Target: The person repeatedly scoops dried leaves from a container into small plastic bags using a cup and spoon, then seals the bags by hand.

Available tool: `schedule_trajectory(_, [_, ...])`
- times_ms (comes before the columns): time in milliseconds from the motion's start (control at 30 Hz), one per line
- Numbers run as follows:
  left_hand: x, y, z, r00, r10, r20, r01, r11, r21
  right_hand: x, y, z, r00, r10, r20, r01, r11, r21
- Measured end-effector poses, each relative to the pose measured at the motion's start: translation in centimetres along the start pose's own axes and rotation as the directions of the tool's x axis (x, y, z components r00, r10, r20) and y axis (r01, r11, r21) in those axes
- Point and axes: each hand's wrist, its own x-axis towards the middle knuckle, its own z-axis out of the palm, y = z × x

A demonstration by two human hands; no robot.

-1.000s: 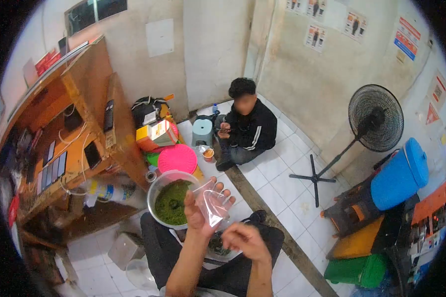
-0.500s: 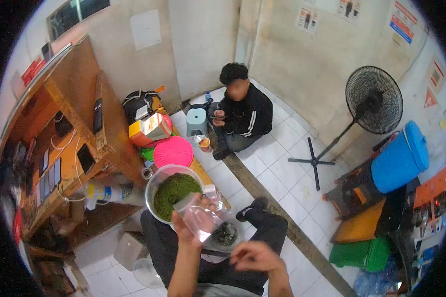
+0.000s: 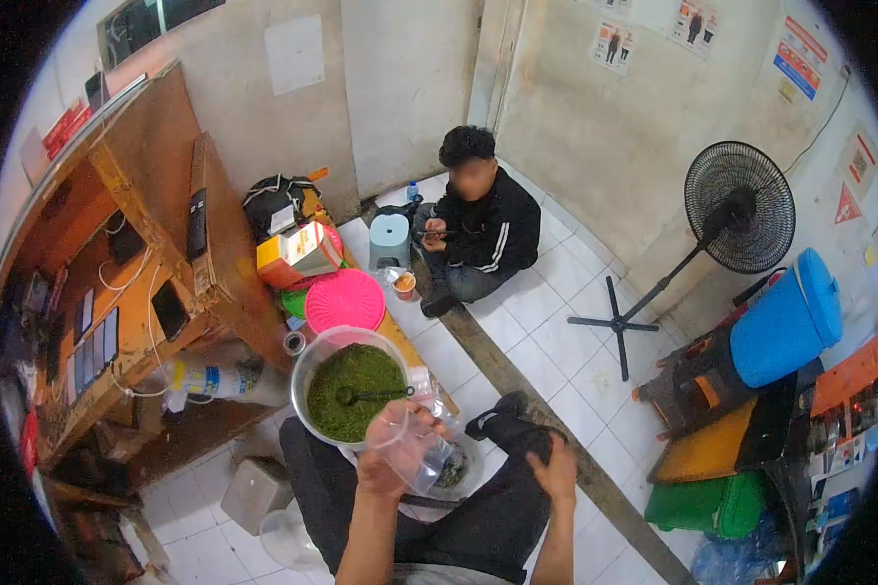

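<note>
My left hand (image 3: 379, 473) grips a clear plastic bag (image 3: 417, 454), which looks puffed out, near the bowl's lower right rim. Beside it stands a large translucent bowl (image 3: 300, 414) of chopped green leafy stuff (image 3: 346, 414). A black scoop or spoon (image 3: 380, 395) lies on the green stuff, its handle toward the right rim. Under the bag is a clear container or bag with something dark (image 3: 452, 471) in it, partly hidden. My right hand (image 3: 556, 473) rests on my right knee with its fingers apart, holding nothing.
A pink lid (image 3: 344, 300) and a box (image 3: 307, 255) lie on a low bench past the bowl. Across from me a person (image 3: 493, 219) sits on the floor near a pale stool (image 3: 388, 237). A standing fan (image 3: 737, 205) and a blue bin (image 3: 785, 322) are at right.
My right hand has moved from in front of my lap outward to my right knee. The bag in my left hand has turned and looks wider. The black scoop's handle now shows.
</note>
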Motion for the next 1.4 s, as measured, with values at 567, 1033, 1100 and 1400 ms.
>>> schedule_trajectory(567, [0.7, 1.3, -1.6, 0.997, 0.060, 0.056, -0.082, 0.683, 0.725, 7.9, 7.3, 5.4, 0.991, 0.091, -0.099, -0.134, 0.721, -0.680])
schedule_trajectory(1033, [-0.6, 3.1, -1.5, 0.989, 0.140, -0.043, -0.055, 0.626, 0.778, 11.7, 4.5, 10.4, 0.984, 0.171, -0.046, -0.156, 0.719, -0.677])
schedule_trajectory(1100, [-0.5, 3.2, -1.3, 0.989, 0.143, -0.030, -0.071, 0.654, 0.753, 11.6, 4.1, 9.9, 0.973, 0.232, -0.014, -0.189, 0.753, -0.630])
schedule_trajectory(1400, [0.1, 3.6, -0.6, 0.994, 0.081, 0.079, -0.097, 0.253, 0.963, 4.6, 5.1, 8.0, 0.996, 0.034, 0.086, 0.042, 0.657, -0.752])
